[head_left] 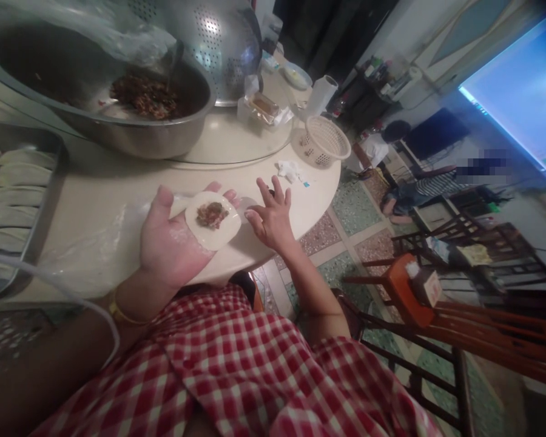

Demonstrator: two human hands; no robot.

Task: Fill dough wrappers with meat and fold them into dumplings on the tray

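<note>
On the upturned palm and fingers of my left hand [175, 243] lies a round, pale dumpling wrapper [194, 220]. A small mound of minced filling [212, 215] sits in its middle, and the wrapper is flat and unfolded. White flour dusts the palm. Just to the right, apart from the wrapper, my right hand [273, 218] hovers with its fingers spread and nothing in them. A large metal bowl [131, 136] at the upper left holds more minced filling [145, 97]. Folded dumplings [20, 197] lie in rows in a metal tray [57, 164] at the left edge.
A perforated metal colander [236, 36] stands behind the bowl. Toward the table's right edge are a plastic basket [323, 142], a crumpled tissue [289, 170] and a wrapped package [264, 108]. A white cable [82, 297] crosses my left forearm. Wooden chairs [400, 291] and a person [428, 188] are at right.
</note>
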